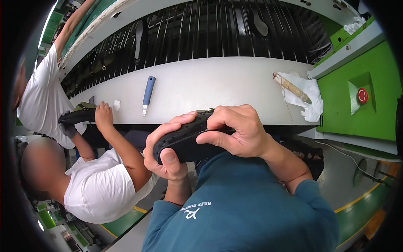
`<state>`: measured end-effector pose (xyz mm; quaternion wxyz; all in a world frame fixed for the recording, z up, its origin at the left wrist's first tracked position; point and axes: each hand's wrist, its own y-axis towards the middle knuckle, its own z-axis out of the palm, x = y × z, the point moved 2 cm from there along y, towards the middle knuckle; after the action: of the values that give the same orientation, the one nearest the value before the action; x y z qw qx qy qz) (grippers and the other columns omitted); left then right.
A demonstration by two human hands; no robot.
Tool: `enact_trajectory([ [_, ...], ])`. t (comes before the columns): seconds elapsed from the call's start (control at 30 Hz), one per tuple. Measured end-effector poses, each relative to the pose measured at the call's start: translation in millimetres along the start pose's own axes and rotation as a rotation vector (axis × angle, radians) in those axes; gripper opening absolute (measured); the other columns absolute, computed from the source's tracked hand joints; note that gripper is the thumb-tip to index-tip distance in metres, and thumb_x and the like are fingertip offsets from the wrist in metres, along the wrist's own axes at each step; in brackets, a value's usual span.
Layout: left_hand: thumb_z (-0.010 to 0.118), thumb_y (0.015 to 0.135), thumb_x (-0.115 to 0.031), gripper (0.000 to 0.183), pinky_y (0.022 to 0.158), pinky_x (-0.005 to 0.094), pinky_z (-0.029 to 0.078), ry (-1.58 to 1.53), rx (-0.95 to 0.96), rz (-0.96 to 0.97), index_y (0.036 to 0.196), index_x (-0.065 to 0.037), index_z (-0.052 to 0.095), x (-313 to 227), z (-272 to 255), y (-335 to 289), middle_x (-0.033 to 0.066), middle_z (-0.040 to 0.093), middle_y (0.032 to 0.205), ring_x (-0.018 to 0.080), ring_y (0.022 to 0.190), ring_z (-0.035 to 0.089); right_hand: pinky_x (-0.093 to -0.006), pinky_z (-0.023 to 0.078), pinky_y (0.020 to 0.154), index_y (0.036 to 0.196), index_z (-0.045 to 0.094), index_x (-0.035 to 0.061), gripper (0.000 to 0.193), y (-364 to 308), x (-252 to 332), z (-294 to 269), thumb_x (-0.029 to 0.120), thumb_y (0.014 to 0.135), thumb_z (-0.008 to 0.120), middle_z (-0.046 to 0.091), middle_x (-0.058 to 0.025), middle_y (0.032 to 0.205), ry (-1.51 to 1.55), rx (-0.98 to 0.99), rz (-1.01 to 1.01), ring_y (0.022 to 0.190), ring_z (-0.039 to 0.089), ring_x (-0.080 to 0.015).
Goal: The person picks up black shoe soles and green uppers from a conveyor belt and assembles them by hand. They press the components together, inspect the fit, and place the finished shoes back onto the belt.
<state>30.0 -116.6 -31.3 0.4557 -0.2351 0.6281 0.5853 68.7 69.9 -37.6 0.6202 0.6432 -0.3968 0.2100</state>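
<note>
A black shoe (187, 147) is held up just off the front edge of the white worktop, its dark sole side partly turned toward me. My left hand (170, 145) wraps round one end, with the thumb on the near side and the fingers over the top. At the other end my right hand (239, 131) pinches the shoe's edge between thumb and bent fingers. Whether something small sits in that pinch is hidden. Beyond my hands, a blue-handled scraper (148, 93) lies on the worktop.
The white worktop (210, 84) borders a rack of metal rods (193, 33) carrying shoe parts. A tape-wrapped tool (291, 87) lies on white cloth (312, 98). At right stands a green machine with a red button (362, 95). A co-worker at left holds another shoe (79, 114).
</note>
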Motion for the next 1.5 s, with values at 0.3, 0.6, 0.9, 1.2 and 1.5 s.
enact_trajectory([
  [0.3,0.054,0.114,-0.049,0.059,0.098,0.0595,0.063,0.156,0.011,0.042,0.12,0.01,0.058,1.2,3.3,-3.9,0.0359,0.074,0.109,0.0481,0.104,0.077,-0.033,0.046,0.053,0.089,0.067,0.0074,0.033,0.5,-1.2,2.2,0.021,0.086,0.097,0.066,-0.0041,0.072,-0.04,-0.05,-0.048,0.057,0.062,-0.0209],
  [0.6,0.065,0.11,-0.033,0.044,0.103,0.0653,0.061,-0.006,-0.031,-0.008,0.118,0.009,0.062,-1.4,2.8,-3.6,0.0375,0.075,0.107,0.0468,0.105,0.078,-0.033,0.046,0.053,0.086,0.066,0.0077,0.033,0.4,-0.6,1.8,0.022,0.086,0.097,0.065,-0.0041,0.073,-0.047,-0.029,-0.026,0.057,0.062,-0.0206],
  [0.9,0.069,0.107,-0.034,0.044,0.098,0.0627,0.064,0.04,-0.008,-0.013,0.116,0.009,0.062,-0.5,-1.0,-1.1,0.0351,0.076,0.106,0.0453,0.103,0.078,-0.0323,0.046,0.053,0.087,0.066,0.008,0.032,-1.9,-0.6,5.1,0.023,0.088,0.095,0.064,-0.0043,0.073,-0.021,0.01,-0.014,0.057,0.062,-0.0199],
  [1.2,0.093,0.088,-0.018,0.054,0.107,0.0624,0.06,-0.024,0.075,0.036,0.121,0.01,0.061,10.1,-10.3,-2.1,0.0387,0.075,0.114,0.046,0.114,0.077,-0.0327,0.046,0.053,0.088,0.067,0.0077,0.033,-3.6,-4.9,4.5,0.023,0.087,0.096,0.064,-0.0043,0.072,-0.043,-0.028,-0.092,0.057,0.062,-0.0203],
  [1.5,0.082,0.097,-0.011,0.038,0.107,0.0647,0.059,-0.018,0.051,0.036,0.12,0.008,0.06,7.9,-6.5,-6.3,0.0386,0.075,0.112,0.0458,0.113,0.077,-0.0336,0.047,0.054,0.088,0.067,0.0068,0.032,-3.5,-0.7,4.4,0.019,0.086,0.096,0.065,-0.0049,0.074,-0.058,-0.006,-0.022,0.058,0.062,-0.022],
])
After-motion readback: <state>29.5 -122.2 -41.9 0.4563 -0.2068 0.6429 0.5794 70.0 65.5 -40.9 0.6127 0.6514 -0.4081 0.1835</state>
